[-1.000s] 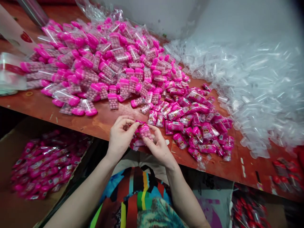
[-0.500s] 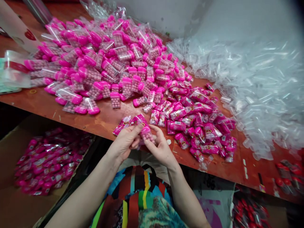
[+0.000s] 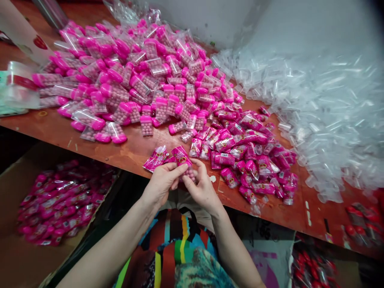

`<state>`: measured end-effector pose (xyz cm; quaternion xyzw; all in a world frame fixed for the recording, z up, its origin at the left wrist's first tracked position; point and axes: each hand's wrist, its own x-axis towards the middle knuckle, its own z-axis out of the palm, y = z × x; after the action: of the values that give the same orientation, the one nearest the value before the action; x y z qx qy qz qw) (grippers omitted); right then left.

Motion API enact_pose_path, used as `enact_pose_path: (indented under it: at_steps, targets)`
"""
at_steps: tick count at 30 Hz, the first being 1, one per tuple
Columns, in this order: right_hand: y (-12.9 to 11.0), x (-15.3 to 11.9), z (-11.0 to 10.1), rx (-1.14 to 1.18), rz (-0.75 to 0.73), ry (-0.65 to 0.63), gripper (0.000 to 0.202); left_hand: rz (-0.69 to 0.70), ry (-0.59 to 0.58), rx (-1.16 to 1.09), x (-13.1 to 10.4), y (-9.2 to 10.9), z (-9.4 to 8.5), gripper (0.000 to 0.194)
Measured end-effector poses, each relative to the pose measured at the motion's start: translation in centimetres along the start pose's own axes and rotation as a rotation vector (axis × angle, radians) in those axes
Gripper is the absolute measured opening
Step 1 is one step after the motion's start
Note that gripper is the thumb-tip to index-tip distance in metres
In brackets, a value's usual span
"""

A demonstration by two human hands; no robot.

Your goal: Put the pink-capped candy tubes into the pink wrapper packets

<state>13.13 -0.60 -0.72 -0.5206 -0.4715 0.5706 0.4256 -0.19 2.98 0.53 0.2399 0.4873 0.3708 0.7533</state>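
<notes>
Close to the table's front edge, my right hand (image 3: 204, 188) grips a small clear candy container (image 3: 189, 174) filled with pale pink balls. My left hand (image 3: 163, 180) pinches a printed pink wrapper sleeve (image 3: 181, 155) at the container's upper end. The sleeve appears to be partly over that end; fingers hide where the two meet. Just beyond my left hand lie loose printed wrappers (image 3: 156, 158). A big heap of pink-capped candy containers (image 3: 160, 108) spreads behind my hands. Right of my right hand is a pile of containers in printed pink wrappers (image 3: 255, 140).
Clear plastic pieces (image 3: 315, 108) cover the table's right side. An open cardboard box (image 3: 18, 256) with wrapped pink containers (image 3: 60, 204) stands below the edge at left. Red-capped containers (image 3: 364, 224) lie at far right. A clear plastic cup-like piece (image 3: 22, 86) is at far left.
The sleeve has turned more upright and come into line with the container's upper end. My left fingers have shifted slightly right along it, while my right hand keeps its grip.
</notes>
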Motion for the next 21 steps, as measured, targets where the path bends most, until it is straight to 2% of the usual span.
enact_pose_path:
  at_steps: [4,9,12,15,21]
  targets:
    - [-0.4,0.0,0.1,0.021,-0.009,-0.026,0.053,-0.044,-0.09,-0.141,0.2,0.3,0.1,0.032]
    - [-0.2,0.1,-0.3,0.374,0.125,-0.071,0.057,-0.087,-0.202,-0.127,-0.1,0.1,0.2,0.031]
    - [0.1,0.3,-0.3,0.44,0.144,-0.096,0.059,-0.049,-0.186,-0.03,-0.3,-0.4,0.2,0.033]
    - [0.1,0.4,-0.2,0.434,0.136,-0.051,0.062,-0.009,-0.124,0.038,-0.4,-0.7,0.1,0.034]
    - [1.1,0.6,0.0,0.459,0.07,0.033,0.061,-0.031,-0.197,-0.002,-0.6,-1.0,0.6,0.032]
